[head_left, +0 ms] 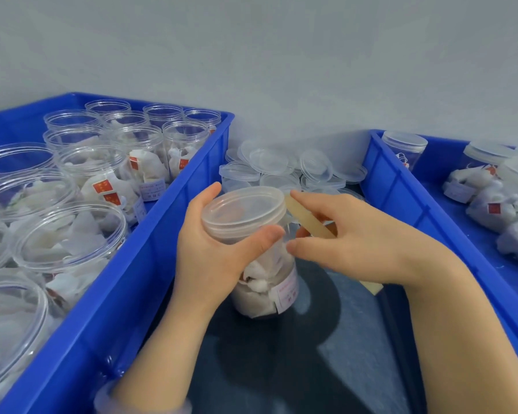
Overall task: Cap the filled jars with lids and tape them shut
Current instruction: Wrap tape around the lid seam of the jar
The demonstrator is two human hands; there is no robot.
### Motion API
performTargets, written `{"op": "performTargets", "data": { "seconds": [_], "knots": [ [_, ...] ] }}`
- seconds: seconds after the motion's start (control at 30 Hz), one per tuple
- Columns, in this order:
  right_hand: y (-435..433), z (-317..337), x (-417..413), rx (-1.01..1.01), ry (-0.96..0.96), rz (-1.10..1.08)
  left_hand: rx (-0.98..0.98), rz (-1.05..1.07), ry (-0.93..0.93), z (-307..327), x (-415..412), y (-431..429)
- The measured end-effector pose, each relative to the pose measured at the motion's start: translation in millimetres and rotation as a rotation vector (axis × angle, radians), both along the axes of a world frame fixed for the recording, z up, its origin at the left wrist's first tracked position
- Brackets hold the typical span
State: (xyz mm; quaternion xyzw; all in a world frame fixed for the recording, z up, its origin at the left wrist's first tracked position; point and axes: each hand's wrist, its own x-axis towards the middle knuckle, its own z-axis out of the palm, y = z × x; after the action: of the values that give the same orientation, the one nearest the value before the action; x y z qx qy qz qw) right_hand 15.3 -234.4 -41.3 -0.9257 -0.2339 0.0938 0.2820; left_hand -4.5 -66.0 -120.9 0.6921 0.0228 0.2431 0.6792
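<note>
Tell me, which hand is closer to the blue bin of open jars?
Left. The left hand grips the capped jar beside the blue bin of open jars; the right hand, holding a tape strip, is across the jar.

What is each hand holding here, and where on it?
The left hand grips the jar round its lid and neck. The right hand holds a tape strip between its fingers, its end at the lid's side.

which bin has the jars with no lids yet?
The left blue bin: its open jars show bare rims. The right blue bin holds capped jars.
</note>
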Motion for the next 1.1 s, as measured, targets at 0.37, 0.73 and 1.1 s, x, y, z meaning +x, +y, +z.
{"op": "performTargets", "data": {
  "seconds": [0.37,0.73,1.1],
  "knots": [
    [-22,3,6,0.125,-0.009,-0.116,-0.119,-0.262,0.077,-1,2,4],
    [-15,-1,8,0.113,0.001,-0.109,-0.209,-0.372,0.087,1,1,9],
    [-20,-5,14,0.021,0.022,-0.129,-0.212,-0.244,0.011,-4,7,0]
  ]
}}
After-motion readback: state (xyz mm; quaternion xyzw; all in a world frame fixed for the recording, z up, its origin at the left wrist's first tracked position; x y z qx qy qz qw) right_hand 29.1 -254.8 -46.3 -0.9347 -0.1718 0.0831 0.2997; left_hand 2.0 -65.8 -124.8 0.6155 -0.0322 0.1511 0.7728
